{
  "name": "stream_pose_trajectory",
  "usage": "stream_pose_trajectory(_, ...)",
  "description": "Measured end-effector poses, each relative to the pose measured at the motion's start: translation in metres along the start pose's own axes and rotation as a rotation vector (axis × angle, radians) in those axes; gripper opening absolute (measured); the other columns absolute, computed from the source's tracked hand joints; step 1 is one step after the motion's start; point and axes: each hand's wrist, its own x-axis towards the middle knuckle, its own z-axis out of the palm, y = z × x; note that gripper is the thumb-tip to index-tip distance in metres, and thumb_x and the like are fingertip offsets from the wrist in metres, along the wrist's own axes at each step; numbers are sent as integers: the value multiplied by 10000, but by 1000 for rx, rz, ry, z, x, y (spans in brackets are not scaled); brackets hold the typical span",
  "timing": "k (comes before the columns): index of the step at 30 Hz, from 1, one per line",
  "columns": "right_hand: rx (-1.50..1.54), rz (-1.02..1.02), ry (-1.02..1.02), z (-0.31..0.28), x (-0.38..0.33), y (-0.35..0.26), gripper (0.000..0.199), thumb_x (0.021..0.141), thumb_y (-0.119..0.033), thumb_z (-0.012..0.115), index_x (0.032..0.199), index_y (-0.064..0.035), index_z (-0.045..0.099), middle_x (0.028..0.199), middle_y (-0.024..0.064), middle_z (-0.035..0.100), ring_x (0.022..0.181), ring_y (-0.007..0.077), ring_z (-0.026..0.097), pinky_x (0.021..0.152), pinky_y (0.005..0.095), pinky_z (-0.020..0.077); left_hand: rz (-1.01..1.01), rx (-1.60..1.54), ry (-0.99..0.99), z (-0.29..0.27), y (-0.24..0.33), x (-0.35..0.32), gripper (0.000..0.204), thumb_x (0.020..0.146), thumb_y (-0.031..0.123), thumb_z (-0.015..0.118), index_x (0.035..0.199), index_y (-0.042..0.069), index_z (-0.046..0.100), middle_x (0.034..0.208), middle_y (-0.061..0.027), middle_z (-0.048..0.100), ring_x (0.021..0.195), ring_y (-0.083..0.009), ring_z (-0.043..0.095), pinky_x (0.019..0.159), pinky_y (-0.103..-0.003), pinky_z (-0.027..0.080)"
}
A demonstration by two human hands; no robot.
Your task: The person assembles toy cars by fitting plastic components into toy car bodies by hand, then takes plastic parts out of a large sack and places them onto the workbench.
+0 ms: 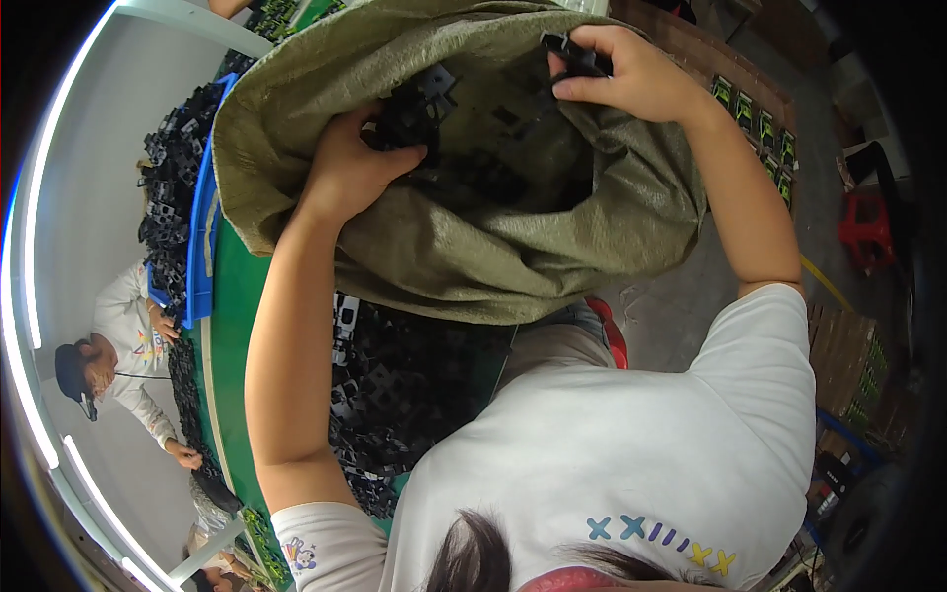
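A large olive-green woven sack (473, 261) stands in front of me with its mouth wide open. Dark plastic parts (493, 173) lie inside it, partly in shadow. At the left of the mouth, my left hand (350, 163) is closed around a clump of black plastic parts (414, 109), thumb toward the middle. Over the far right rim, my right hand (631, 74) pinches a small black plastic part (577, 57) between thumb and fingers. The lower ends of the left hand's clump blend into the dark inside of the sack.
Black parts (385, 385) are heaped on the green table (234, 345) beside my left arm. A blue crate (202, 237) piled with black parts stands further left, near a co-worker (133, 345). A red stool (865, 232) and racks of green-and-black parts (755, 123) are at right.
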Motion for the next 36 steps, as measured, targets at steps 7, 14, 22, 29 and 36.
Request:
stream_pose_trajectory(7, -137, -139, 150, 14, 42, -1, 245, 817, -211, 720, 935, -22, 616, 791, 25, 574, 750, 109, 529, 698, 266, 442, -210, -846, -149, -14, 43, -15, 289, 762, 119, 731, 1016, 52, 609, 826, 14, 605, 687, -50, 537, 547, -197, 392)
stream_pose_trajectory(14, 15, -72, -37, 6, 0, -71, 142, 846, -101, 685, 927, -27, 594, 865, -22, 567, 789, 69, 503, 729, 234, 421, 56, -516, -242, -73, 72, -82, 427, 733, 134, 786, 1087, -9, 596, 928, -5, 624, 824, -60, 566, 691, -218, 471)
stream_pose_trajectory(22, 411, -435, -519, 121, 37, -167, 241, 821, -204, 696, 909, 13, 641, 830, 126, 649, 759, 229, 617, 708, 342, 485, -300, 331, -131, -128, 62, -249, 410, 607, 115, 777, 945, 5, 574, 819, -115, 544, 748, -249, 553, 689, -325, 459)
stream_pose_trajectory(29, 139, -453, -632, 230, 48, -192, 483, 793, -259, 731, 1142, 34, 572, 1039, 172, 645, 964, 328, 631, 847, 403, 495, -304, 332, -82, -91, 35, -298, 457, 624, 117, 794, 1009, 9, 572, 960, -128, 567, 889, -306, 587, 743, -361, 480)
stream_pose_trajectory(36, 84, -434, -295, 130, 34, -156, 220, 849, -95, 615, 1043, 2, 654, 997, 140, 662, 880, 264, 655, 781, 337, 520, -442, 179, 84, -88, 21, -319, 504, 679, 121, 789, 1120, 8, 574, 1169, -100, 562, 1009, -224, 593, 742, -323, 502)
